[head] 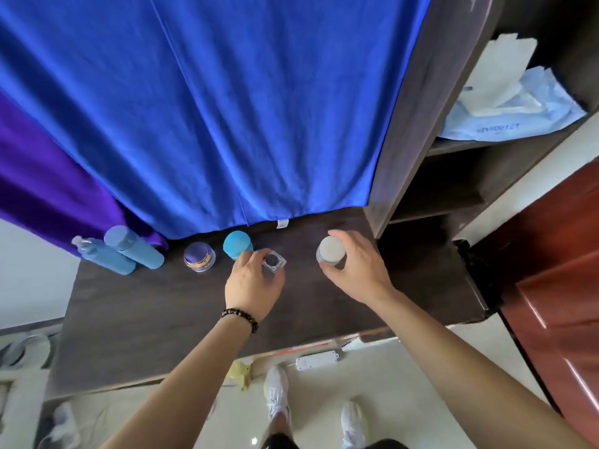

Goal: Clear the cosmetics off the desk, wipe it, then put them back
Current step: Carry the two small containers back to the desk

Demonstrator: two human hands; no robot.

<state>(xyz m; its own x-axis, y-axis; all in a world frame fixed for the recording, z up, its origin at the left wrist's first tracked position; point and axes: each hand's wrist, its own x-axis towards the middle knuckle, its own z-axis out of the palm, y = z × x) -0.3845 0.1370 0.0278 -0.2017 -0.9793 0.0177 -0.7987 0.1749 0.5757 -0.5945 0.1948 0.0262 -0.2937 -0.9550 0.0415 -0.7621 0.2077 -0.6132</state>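
Left hand (251, 280) pinches clear square jar (274, 262), right hand (353, 267) grips white-capped bottle (331, 250); both probably rigid, smooth, slippery—hold by the sides.

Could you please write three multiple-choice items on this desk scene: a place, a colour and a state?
1. The purple jar stands: A) left of the teal-capped bottle B) on a shelf C) on the floor.
2. The right-hand bottle's cap is: A) red B) white C) black.
3. The left hand: A) lies flat B) grips the clear square bottle C) holds a cloth.
Answers: 1A, side by side on the desk; 2B, its pale top shows between the right hand's fingers; 3B, its fingers curl round it.
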